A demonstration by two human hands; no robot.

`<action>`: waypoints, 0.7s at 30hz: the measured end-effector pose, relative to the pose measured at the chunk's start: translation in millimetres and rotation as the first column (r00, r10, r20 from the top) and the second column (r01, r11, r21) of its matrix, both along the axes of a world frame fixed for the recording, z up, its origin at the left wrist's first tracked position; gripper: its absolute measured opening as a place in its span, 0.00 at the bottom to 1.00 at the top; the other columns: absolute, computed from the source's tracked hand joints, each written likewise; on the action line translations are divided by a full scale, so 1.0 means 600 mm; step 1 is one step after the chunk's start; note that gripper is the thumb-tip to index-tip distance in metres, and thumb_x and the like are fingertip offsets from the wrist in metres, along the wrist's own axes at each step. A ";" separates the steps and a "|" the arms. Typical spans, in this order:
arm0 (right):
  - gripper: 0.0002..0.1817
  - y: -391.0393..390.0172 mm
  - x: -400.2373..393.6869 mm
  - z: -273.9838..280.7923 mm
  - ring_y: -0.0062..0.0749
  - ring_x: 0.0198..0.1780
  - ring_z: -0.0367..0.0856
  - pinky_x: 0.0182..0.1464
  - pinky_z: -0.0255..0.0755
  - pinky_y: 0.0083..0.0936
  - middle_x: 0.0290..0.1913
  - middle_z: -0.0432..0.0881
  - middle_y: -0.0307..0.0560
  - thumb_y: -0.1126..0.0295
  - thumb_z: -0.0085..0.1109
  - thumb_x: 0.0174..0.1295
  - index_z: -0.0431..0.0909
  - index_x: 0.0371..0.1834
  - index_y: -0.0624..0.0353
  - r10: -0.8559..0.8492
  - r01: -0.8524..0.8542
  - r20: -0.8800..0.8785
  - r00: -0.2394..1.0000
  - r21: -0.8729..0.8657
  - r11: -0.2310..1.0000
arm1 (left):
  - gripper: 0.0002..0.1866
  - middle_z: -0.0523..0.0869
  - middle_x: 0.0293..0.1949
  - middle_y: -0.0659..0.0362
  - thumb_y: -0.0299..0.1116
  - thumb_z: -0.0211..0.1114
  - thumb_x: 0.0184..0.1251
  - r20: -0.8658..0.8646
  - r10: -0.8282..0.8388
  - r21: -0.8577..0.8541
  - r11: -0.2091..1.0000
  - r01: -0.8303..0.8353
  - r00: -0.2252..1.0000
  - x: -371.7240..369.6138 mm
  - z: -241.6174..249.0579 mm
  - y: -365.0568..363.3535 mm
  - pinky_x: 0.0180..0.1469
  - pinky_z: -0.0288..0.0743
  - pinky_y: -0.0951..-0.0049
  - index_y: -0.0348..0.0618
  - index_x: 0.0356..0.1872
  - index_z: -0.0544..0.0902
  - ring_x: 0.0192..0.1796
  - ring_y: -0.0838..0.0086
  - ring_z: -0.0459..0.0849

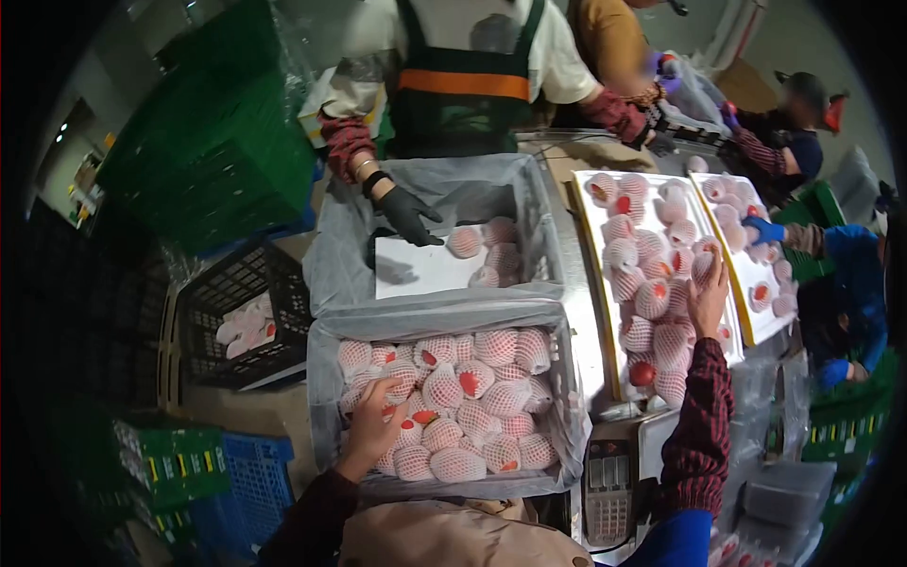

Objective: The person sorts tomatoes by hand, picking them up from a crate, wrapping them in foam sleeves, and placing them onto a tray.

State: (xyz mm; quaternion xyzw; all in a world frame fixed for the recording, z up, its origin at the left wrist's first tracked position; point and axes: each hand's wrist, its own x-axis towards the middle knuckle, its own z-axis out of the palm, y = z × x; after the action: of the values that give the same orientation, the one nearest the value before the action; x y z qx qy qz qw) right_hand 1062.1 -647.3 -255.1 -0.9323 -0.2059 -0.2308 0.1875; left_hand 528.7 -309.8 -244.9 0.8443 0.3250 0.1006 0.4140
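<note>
At six o'clock of the view, a plastic-lined crate (567,416) holds rows of red fruit (477,383), each wrapped in a white foam net sleeve with red skin showing through the mesh. The left hand (373,420) lies at the crate's eight o'clock corner, fingers loosely curled over one netted fruit; whether it grips or only rests I cannot tell. The right hand (707,300) reaches out to three o'clock, fingers spread and lightly bent, touching netted fruit on a white tray (590,236) piled with the same. At twelve o'clock, a co-worker's black-gloved hand (408,215) rests beside fruit in a second lined crate (534,198).
</note>
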 end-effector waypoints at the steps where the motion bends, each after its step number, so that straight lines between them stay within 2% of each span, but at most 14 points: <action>1: 0.44 -0.018 0.034 -0.039 0.64 0.74 0.68 0.76 0.62 0.47 0.76 0.65 0.71 0.66 0.68 0.61 0.59 0.82 0.55 0.017 -0.017 -0.014 1.000 0.003 1.000 | 0.23 0.80 0.60 0.49 0.30 0.70 0.66 -0.097 0.051 -0.124 0.990 -0.063 0.994 0.013 0.002 -0.006 0.57 0.79 0.59 0.39 0.62 0.78 0.57 0.54 0.84; 3: 0.37 -0.040 0.077 -0.112 0.66 0.74 0.68 0.76 0.63 0.45 0.80 0.59 0.71 0.63 0.63 0.68 0.64 0.80 0.55 0.032 -0.067 -0.283 0.959 -0.116 0.991 | 0.25 0.79 0.61 0.48 0.31 0.71 0.66 -0.079 0.016 -0.102 0.995 -0.024 0.997 0.028 -0.051 -0.013 0.59 0.78 0.60 0.39 0.63 0.77 0.59 0.54 0.83; 4: 0.37 -0.036 0.077 -0.118 0.66 0.74 0.68 0.76 0.63 0.45 0.80 0.59 0.71 0.63 0.63 0.68 0.64 0.80 0.55 0.032 -0.069 -0.292 0.956 -0.117 0.991 | 0.27 0.78 0.62 0.47 0.33 0.72 0.65 -0.047 -0.037 -0.081 0.996 0.033 0.998 0.040 -0.071 -0.016 0.62 0.77 0.61 0.39 0.64 0.77 0.61 0.53 0.81; 8: 0.28 0.019 -0.005 -0.061 0.62 0.72 0.72 0.74 0.65 0.45 0.75 0.71 0.63 0.63 0.62 0.69 0.75 0.70 0.62 0.040 -0.051 -0.071 0.997 -0.165 0.985 | 0.30 0.76 0.63 0.45 0.35 0.74 0.64 -0.035 -0.131 0.068 0.989 0.133 0.991 0.093 -0.112 -0.046 0.67 0.73 0.58 0.39 0.66 0.74 0.65 0.51 0.78; 10: 0.25 0.082 -0.120 0.017 0.57 0.68 0.77 0.71 0.69 0.41 0.67 0.79 0.60 0.71 0.63 0.68 0.75 0.67 0.65 0.332 -0.305 -0.098 0.938 0.223 0.926 | 0.34 0.77 0.60 0.44 0.37 0.77 0.61 -0.219 -0.171 0.228 0.948 0.221 0.961 0.100 -0.121 -0.052 0.70 0.69 0.56 0.40 0.66 0.73 0.66 0.51 0.76; 11: 0.23 0.110 -0.184 0.039 0.54 0.65 0.79 0.69 0.70 0.40 0.63 0.81 0.59 0.74 0.63 0.66 0.76 0.65 0.65 0.404 -0.361 -0.091 0.910 0.307 0.881 | 0.34 0.77 0.60 0.44 0.37 0.77 0.61 -0.218 -0.176 0.222 0.949 0.224 0.960 0.098 -0.123 -0.048 0.70 0.69 0.56 0.40 0.66 0.73 0.66 0.51 0.76; 13: 0.22 0.127 -0.301 0.021 0.48 0.60 0.82 0.65 0.73 0.39 0.57 0.84 0.58 0.78 0.65 0.64 0.77 0.63 0.65 0.512 -0.421 -0.157 0.845 0.398 0.816 | 0.32 0.80 0.58 0.47 0.36 0.74 0.68 -0.041 -0.107 -0.009 0.994 0.107 0.993 0.086 -0.118 -0.027 0.66 0.74 0.60 0.37 0.68 0.70 0.64 0.57 0.79; 14: 0.22 0.134 -0.352 0.001 0.45 0.59 0.83 0.64 0.74 0.39 0.56 0.84 0.57 0.78 0.66 0.64 0.77 0.62 0.65 0.550 -0.434 -0.230 0.803 0.408 0.803 | 0.32 0.80 0.58 0.47 0.36 0.74 0.68 -0.042 -0.116 -0.012 0.993 0.115 0.992 0.081 -0.108 -0.018 0.66 0.74 0.60 0.37 0.68 0.70 0.64 0.57 0.79; 15: 0.23 0.170 -0.428 0.051 0.44 0.59 0.83 0.65 0.74 0.39 0.55 0.84 0.56 0.76 0.69 0.63 0.77 0.62 0.64 0.608 -0.326 -0.474 0.637 0.549 0.769 | 0.29 0.81 0.58 0.50 0.35 0.72 0.71 0.051 0.025 -0.483 0.876 0.003 0.998 0.077 -0.081 -0.009 0.62 0.76 0.65 0.38 0.68 0.71 0.62 0.63 0.81; 16: 0.26 0.192 -0.483 0.055 0.44 0.56 0.84 0.62 0.75 0.36 0.54 0.84 0.54 0.73 0.73 0.61 0.77 0.62 0.64 0.670 -0.275 -0.547 0.503 0.633 0.723 | 0.26 0.83 0.57 0.53 0.34 0.69 0.75 0.062 0.191 -0.842 0.536 -0.051 0.980 0.072 -0.058 -0.005 0.59 0.77 0.69 0.39 0.68 0.71 0.59 0.70 0.82; 17: 0.27 0.220 -0.521 0.068 0.44 0.53 0.84 0.60 0.77 0.35 0.52 0.84 0.53 0.71 0.74 0.60 0.77 0.62 0.63 0.744 -0.409 -0.439 0.503 0.637 0.653 | 0.22 0.84 0.56 0.57 0.33 0.63 0.80 0.145 0.193 -0.850 0.526 0.023 0.970 0.069 -0.046 -0.008 0.54 0.78 0.76 0.40 0.69 0.71 0.56 0.79 0.82; 18: 0.28 0.245 -0.553 0.078 0.44 0.49 0.85 0.57 0.78 0.34 0.50 0.84 0.51 0.70 0.75 0.59 0.77 0.62 0.63 0.811 -0.538 -0.327 0.485 0.620 0.571 | 0.22 0.84 0.56 0.57 0.33 0.63 0.80 0.153 0.188 -0.849 0.528 0.032 0.970 0.067 -0.032 -0.014 0.54 0.78 0.76 0.40 0.69 0.71 0.56 0.79 0.82; 20: 0.25 0.284 -0.607 0.089 0.44 0.46 0.84 0.53 0.78 0.33 0.48 0.84 0.51 0.69 0.75 0.60 0.77 0.60 0.63 0.780 -0.533 -0.307 0.545 0.592 0.605 | 0.22 0.83 0.55 0.58 0.36 0.63 0.81 0.191 0.249 -0.921 0.380 0.086 0.950 0.061 -0.004 -0.026 0.57 0.77 0.76 0.39 0.69 0.72 0.57 0.78 0.81; 21: 0.23 0.291 -0.624 0.094 0.44 0.43 0.84 0.50 0.78 0.32 0.45 0.83 0.50 0.69 0.74 0.62 0.78 0.57 0.64 0.749 -0.524 -0.288 0.597 0.567 0.636 | 0.25 0.81 0.59 0.56 0.37 0.63 0.81 0.162 0.231 -0.923 0.380 0.064 0.959 0.053 0.009 -0.028 0.61 0.76 0.74 0.37 0.71 0.71 0.60 0.77 0.80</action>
State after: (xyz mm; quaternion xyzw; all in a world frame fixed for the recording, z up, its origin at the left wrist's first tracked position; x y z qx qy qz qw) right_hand 687.8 -472.6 -198.8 -0.7513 -0.4220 0.0647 0.5032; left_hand 560.3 -326.8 -239.5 0.4327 0.3100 0.0356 0.8458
